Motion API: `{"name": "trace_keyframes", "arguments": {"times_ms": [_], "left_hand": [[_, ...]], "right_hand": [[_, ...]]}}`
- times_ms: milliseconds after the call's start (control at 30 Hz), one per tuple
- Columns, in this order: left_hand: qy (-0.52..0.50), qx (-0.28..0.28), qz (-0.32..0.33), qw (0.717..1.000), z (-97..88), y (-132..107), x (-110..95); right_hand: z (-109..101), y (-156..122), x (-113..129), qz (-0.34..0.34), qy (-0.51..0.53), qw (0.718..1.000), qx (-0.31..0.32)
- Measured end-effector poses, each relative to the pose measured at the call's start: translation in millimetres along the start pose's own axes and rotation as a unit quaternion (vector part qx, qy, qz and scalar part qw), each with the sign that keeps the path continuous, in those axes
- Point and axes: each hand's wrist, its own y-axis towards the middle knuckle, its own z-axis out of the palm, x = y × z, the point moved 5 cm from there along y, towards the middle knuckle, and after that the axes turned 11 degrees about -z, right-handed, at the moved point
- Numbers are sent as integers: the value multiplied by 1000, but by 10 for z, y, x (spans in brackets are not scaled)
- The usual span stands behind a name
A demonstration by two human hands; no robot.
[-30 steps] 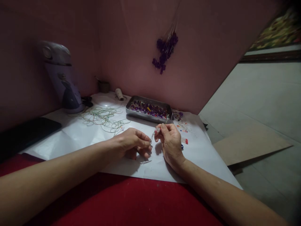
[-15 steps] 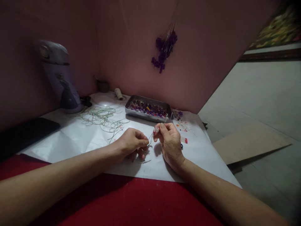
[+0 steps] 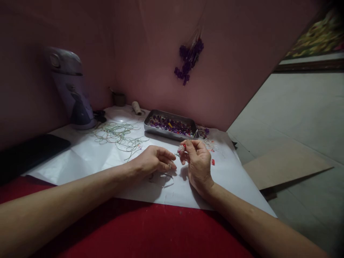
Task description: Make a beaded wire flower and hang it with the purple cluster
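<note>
My right hand pinches a small cluster of red and clear beads between thumb and fingers, just above the white paper. Close to its left is my left hand, fingers stretched out and slightly apart, the tips almost at the beadwork. A small pale glint shows at the left fingers; I cannot tell whether it is thread or a ring. Under that hand lie thin strands or a slim tool, too blurred to name.
Behind the hands stands a metal tray of purple and red beads. Tangled pale green cord lies left, near a thread spool and a lilac bottle. Loose beads lie right. Purple bead strands hang on the wall.
My left fingers have let go of the thread they pinched and spread out toward the beadwork. My right hand keeps its pinch and has shifted slightly right.
</note>
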Motion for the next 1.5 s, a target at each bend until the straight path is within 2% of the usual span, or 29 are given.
{"name": "trace_keyframes", "arguments": {"times_ms": [133, 467, 533, 633, 700, 800, 967, 1133, 1233, 1300, 1367, 1500], "left_hand": [[-5, 12, -19, 1000, -25, 18, -4], [4, 28, -11, 1000, -12, 28, 12], [24, -10, 21, 999, -28, 17, -8], [76, -90, 128, 985, -61, -59, -132], [93, -104, 190, 972, -57, -123, -218], [65, -89, 221, 969, -65, -173, -274], [36, -72, 227, 971, -68, -186, -292], [-13, -100, 210, 972, -107, -207, -337], [-61, -100, 173, 978, -141, -200, -325], [-86, -79, 159, 980, -136, -188, -317], [-100, -55, 153, 982, -117, -178, -311], [-104, -48, 152, 982, -93, -172, -302]], "right_hand": [[-18, 19, 24, 37, -11, 999, -15], [53, 75, 236, 66, -21, 997, 23], [87, 64, 251, 77, -16, 996, 50], [134, 21, 229, 100, -16, 991, 91], [157, -17, 191, 113, -15, 987, 111], [190, -84, 120, 138, -19, 980, 143], [229, -187, 40, 182, -36, 964, 191], [229, -208, 7, 195, -9, 961, 196], [227, -204, -7, 188, -8, 962, 199], [230, -201, -5, 178, -14, 963, 203], [233, -200, 0, 170, -21, 963, 207], [245, -201, 22, 145, -27, 965, 217]]}}
